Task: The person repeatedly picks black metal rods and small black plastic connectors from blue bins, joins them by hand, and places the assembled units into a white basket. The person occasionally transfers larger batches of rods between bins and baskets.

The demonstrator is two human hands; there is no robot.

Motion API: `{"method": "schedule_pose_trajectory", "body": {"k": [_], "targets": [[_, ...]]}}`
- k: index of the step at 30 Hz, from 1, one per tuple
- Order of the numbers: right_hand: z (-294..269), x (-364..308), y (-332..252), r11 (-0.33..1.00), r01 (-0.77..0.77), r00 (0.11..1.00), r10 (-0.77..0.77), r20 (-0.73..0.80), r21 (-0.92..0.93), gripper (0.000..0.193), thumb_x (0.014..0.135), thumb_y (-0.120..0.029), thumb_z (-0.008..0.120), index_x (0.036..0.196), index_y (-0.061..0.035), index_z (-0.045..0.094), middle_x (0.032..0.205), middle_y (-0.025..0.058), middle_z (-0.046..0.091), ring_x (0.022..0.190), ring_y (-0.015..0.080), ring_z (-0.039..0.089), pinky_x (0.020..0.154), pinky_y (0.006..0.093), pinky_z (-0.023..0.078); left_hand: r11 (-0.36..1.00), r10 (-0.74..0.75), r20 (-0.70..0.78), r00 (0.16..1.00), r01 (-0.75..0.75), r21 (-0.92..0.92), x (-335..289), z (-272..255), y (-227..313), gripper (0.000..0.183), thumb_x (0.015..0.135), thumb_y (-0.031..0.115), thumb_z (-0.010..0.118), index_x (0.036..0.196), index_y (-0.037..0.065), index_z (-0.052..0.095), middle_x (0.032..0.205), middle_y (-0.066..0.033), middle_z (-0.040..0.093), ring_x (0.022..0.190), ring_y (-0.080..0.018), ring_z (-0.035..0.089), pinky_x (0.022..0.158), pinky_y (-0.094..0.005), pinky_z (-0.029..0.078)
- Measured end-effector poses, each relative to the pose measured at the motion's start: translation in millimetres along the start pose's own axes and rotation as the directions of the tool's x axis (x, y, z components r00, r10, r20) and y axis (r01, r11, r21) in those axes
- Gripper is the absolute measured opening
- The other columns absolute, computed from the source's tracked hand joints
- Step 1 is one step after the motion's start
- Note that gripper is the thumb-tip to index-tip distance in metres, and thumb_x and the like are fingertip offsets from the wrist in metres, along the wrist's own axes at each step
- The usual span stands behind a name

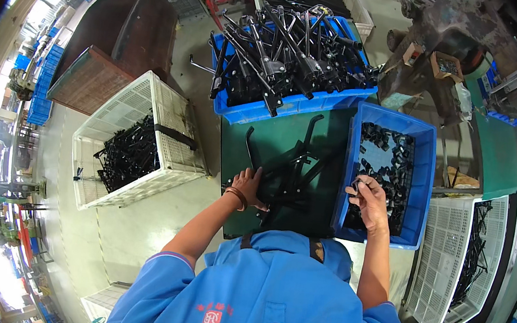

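L hand point(244, 187): palm down, fingers part spread, at the near L end of the black metal frame parts point(296, 172) on the green worktop point(272, 128); you can't confirm a grip, underside hidden. R hand point(369, 204): thumb & fingers drawn nearly closed above the R blue bin point(422, 182), appearing to pinch a small dark piece point(356, 183); its exact shape is too small to tell.

CAUTION (judgement):
1. Dropped pc: a light fingertip pinch may let it slip back among the loose black pcs point(396, 140), or onto the floor.
2. Shifted frame: parts cross w/ bent arms pointing far; if your L hand bears unevenly, they may pivot or slide.
3. Snag/fall: the far blue bin point(297, 109) is heaped above its rim w/ black stands point(278, 54); a knock could tip one toward you.

Mat'ls: frame parts & stands are dark, glossy, prob. painted metal, tubular w/ angled ends. Small pcs: short, stubby, shiny, poss. plastic. Bins: smooth blue plastic, solid walls. L crate point(180, 116): white, perforated, w/ thin black rods point(130, 158) inside. Worktop: flat, dull green.
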State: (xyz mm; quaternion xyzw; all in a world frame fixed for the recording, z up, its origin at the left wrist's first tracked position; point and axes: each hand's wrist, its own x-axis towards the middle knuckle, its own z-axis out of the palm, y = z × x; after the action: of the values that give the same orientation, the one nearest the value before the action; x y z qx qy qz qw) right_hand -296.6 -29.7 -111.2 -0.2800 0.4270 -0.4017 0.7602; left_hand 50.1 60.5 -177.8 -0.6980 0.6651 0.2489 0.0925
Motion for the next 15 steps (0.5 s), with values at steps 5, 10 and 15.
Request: {"method": "schedule_pose_trajectory", "body": {"k": [5,10,15], "targets": [[22,-11,13,0.996,0.051,0.997,-0.054,-0.048,-0.076,0.019,0.092,-0.017,0.059,0.105,-0.0043,0.057,0.079,0.0055,0.06,0.06,0.0105,0.057,0.049,0.021,0.045,0.963,0.27,-0.345,0.899,-0.246,0.112,-25,42,-11,0.044,0.07,0.028,0.067,0.108,0.007,0.057,0.117,-0.014,0.049,0.111,-0.0317,0.048,0.09,-0.0414,0.042],[44,-18,26,0.996,0.061,0.998,-0.058,0.038,-0.062,0.027,0.093,-0.018,0.058,0.117,-0.0061,0.057,0.081,0.0044,0.06,0.064,0.0086,0.055,0.056,0.0214,0.046,0.949,0.301,-0.374,0.877,-0.237,0.208,-21,59,-19,0.016,0.074,0.015,0.058,0.087,0.005,0.059,0.112,-0.0109,0.05,0.106,-0.0292,0.052,0.08,-0.0406,0.047],[50,-29,22,0.99,0.074,0.992,-0.061,0.109,-0.121,0.027,0.091,-0.01,0.06,0.117,-0.0049,0.056,0.092,0.0068,0.062,0.078,0.0119,0.061,0.063,0.0251,0.052,0.921,0.124,-0.431,0.894,-0.265,-0.284,-43,-12,-2,0.027,0.078,0.007,0.059,0.104,0.004,0.051,0.107,-0.011,0.053,0.087,-0.0317,0.06,0.068,-0.0415,0.051]]}}
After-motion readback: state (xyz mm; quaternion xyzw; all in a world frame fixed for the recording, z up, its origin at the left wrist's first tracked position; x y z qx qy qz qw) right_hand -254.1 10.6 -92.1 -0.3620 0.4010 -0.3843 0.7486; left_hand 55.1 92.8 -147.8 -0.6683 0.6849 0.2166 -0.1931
